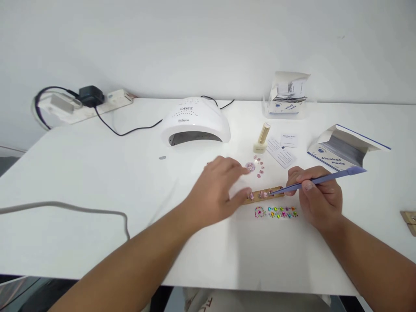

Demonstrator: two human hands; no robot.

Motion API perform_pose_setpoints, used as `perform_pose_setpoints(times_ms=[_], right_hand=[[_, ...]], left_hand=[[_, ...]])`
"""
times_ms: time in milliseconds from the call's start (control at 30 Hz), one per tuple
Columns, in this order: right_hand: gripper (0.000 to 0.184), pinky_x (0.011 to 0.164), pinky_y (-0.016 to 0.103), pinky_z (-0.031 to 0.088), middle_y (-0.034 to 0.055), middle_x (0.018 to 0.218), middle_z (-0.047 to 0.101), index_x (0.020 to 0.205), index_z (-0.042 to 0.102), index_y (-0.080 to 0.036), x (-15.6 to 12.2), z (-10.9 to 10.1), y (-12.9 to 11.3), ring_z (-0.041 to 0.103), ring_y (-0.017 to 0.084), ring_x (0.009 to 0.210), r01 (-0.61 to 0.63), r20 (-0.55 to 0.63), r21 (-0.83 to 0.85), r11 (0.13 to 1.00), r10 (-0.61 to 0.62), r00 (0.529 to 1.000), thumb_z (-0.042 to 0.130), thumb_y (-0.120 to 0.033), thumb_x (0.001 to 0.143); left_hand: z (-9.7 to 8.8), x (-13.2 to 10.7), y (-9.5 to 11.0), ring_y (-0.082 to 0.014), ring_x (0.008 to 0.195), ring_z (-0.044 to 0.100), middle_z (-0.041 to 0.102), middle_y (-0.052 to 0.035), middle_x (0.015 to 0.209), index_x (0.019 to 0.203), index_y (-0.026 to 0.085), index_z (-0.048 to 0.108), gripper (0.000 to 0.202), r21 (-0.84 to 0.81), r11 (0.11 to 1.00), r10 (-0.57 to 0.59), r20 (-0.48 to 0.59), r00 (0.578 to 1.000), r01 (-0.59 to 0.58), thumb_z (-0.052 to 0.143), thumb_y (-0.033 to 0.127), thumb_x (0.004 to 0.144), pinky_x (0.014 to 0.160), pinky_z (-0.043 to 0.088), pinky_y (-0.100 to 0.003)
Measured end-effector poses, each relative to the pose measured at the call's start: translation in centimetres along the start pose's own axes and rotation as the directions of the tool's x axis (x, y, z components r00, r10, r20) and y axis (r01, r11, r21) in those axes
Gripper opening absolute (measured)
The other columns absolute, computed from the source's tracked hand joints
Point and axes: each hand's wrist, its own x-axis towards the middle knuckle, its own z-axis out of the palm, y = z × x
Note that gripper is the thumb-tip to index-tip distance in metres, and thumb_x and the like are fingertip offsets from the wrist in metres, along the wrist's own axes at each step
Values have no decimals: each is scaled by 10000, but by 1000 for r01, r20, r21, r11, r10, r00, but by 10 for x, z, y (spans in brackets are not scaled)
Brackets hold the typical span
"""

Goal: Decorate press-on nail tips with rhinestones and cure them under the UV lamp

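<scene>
A: What are the fingers doing?

B: The right hand (320, 197) pinches a slim purple tool (328, 178) between thumb and fingers. The left hand (218, 190) has thumb and forefinger spread wide, the thumb at the left end of a brown strip (258, 196); whether it presses or grips there, I can't tell.

A: How much room is there?

B: The strip lies flat between the hands, well in from the near edge of the white table (107, 173). Open tabletop runs toward the person between the forearms; sideways, the hands bound it.

A: Which way does it point?

B: Its long axis runs left to right, the right end angled slightly away from the person. Decorations sit along it, and the tool slants down leftward, its tip at them.

A: What's around?

B: Colourful gems (282, 212) lie just on the near side. Beyond are a round glittery piece (250, 167) by the left forefinger and an arc of pink pieces (261, 163). Farther back stand a gold-capped bottle (261, 141) and a white lamp (198, 119).

A: Anything in the way?

B: An opened box of alcohol pads (331, 159) stands just behind the tool's raised rear end.
</scene>
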Motion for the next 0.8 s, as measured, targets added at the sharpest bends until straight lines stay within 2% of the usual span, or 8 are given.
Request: perform_pose_setpoints(times_ms=[67,133,367,633,800], right_hand=[[124,562,308,450,-31,707,569,884,618,-240,-1,-1,3,563,118,562,1,-10,-42,999,-2,1000,505,-191,900],[116,537,296,447,-27,708,571,843,616,-225,-2,-1,5,556,113,554,-15,-25,-99,995,12,1000,516,-194,891],[143,488,271,433,-21,599,581,803,618,-203,-4,1,4,554,131,548,-146,-49,-199,969,139,989,516,-253,891],[138,491,277,447,-23,609,583,820,613,-208,-4,3,2,558,126,545,-180,-57,-196,964,172,984,512,-257,900],[140,485,283,455,-20,603,591,815,618,-213,-3,4,1,568,133,544,-179,-54,-191,965,172,984,517,-261,899]], left_hand=[[8,-2,9,-221,871,533,622,-93,978,1057,157,613,262,-14,999,30,101,994,-29,574,303,842,775,445,-397],[16,-3,14,-221,866,529,626,-81,962,1046,167,620,264,-17,1000,27,142,989,-24,594,310,826,789,435,-407],[28,-3,13,-213,861,533,637,-56,939,972,196,639,217,-30,1000,10,130,991,-6,608,340,814,818,403,-416],[31,-2,14,-194,849,531,647,-34,887,892,204,652,122,-48,999,6,128,992,0,580,290,844,803,369,-377],[33,-2,13,-189,823,525,646,-34,853,895,205,659,132,-34,999,18,100,995,-15,566,293,860,772,357,-361]])
